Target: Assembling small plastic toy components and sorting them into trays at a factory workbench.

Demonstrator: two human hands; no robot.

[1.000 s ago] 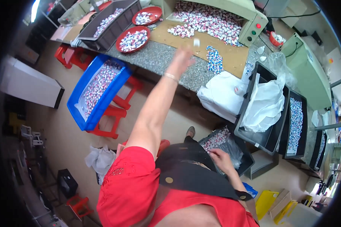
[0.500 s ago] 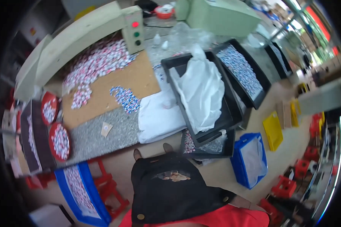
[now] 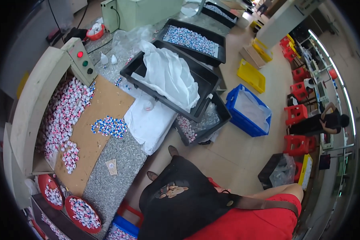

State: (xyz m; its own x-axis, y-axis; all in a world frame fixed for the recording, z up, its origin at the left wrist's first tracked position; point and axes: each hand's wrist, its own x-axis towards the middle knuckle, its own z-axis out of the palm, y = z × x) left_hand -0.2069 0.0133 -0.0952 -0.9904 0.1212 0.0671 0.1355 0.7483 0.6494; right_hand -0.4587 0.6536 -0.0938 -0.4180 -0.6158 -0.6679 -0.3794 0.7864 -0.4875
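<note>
My right forearm shows beside my black apron (image 3: pixel 168 200). Only a sliver of my right hand (image 3: pixel 224 190) appears at the apron's edge; its fingers are hidden. My left hand is out of view. On the worktop ahead, a brown board (image 3: pixel 88 140) bears a big heap of small red-and-white pieces (image 3: pixel 68 114) beneath a pale arched machine (image 3: pixel 30 108). A smaller pile of blue, red and white pieces (image 3: pixel 110 126) lies near the board's right edge. Two red bowls, one nearer (image 3: pixel 98 228) and one farther (image 3: pixel 41 185), hold similar pieces.
A black tray (image 3: pixel 128 72) with a crumpled white sheet (image 3: pixel 170 76) overlaps another filled black tray (image 3: pixel 222 44). A blue crate (image 3: pixel 248 127) and a yellow tray (image 3: pixel 250 76) are on the floor. Red stools (image 3: pixel 296 114) line the right, where another person (image 3: pixel 328 122) stands.
The view has swung right and my body has turned that way. The worktop has shifted left in the picture, and another person has come into view at the right.
</note>
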